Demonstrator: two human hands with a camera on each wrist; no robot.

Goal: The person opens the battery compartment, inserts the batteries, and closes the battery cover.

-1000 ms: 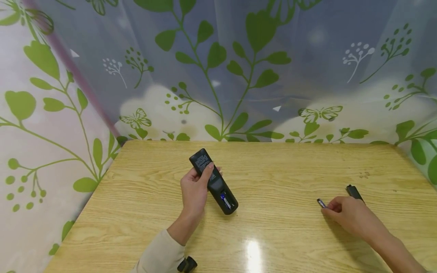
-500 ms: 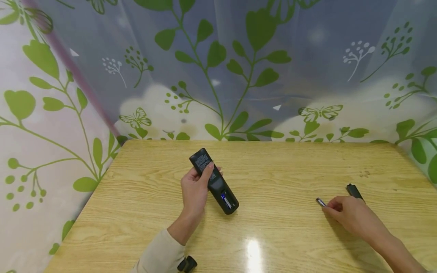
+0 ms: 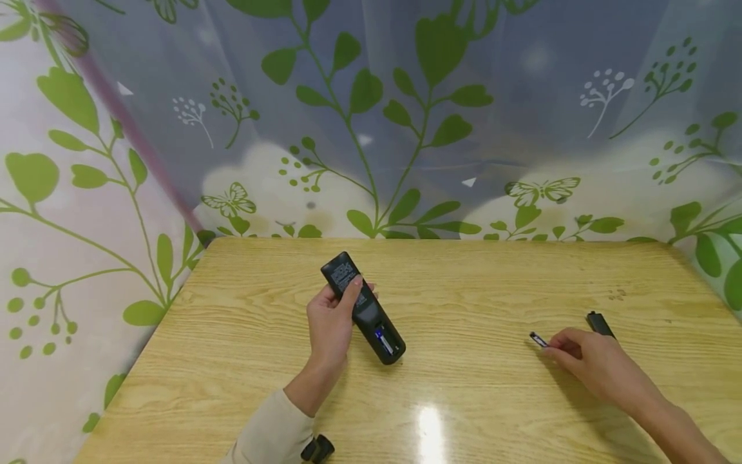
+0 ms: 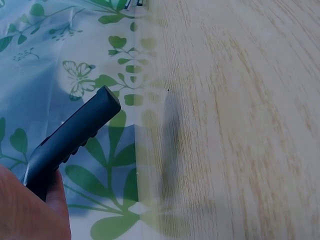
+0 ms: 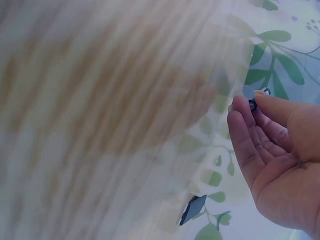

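Note:
My left hand (image 3: 332, 325) grips a black remote control (image 3: 366, 312), its back turned up and the thumb lying across the label. The battery compartment at its near end is uncovered, with one blue and white battery (image 3: 384, 340) in it and a vacant slot alongside. In the left wrist view the remote (image 4: 75, 132) appears side-on, above the tabletop. To the right, my right hand (image 3: 599, 364) pinches a second battery (image 3: 538, 339) between thumb and fingertips. The black battery cover (image 3: 600, 324) lies on the table just behind that hand, partly hidden by it in the head view.
The wooden table (image 3: 464, 290) reaches back to a leaf-patterned curtain (image 3: 371, 129), with more of the same cloth along the left side. A black strap piece (image 3: 317, 448) shows by the left sleeve (image 3: 272, 428).
My right hand has lifted slightly and shifted a little to the left with the battery, uncovering more of the table beside the cover. The left hand and the remote have stayed put.

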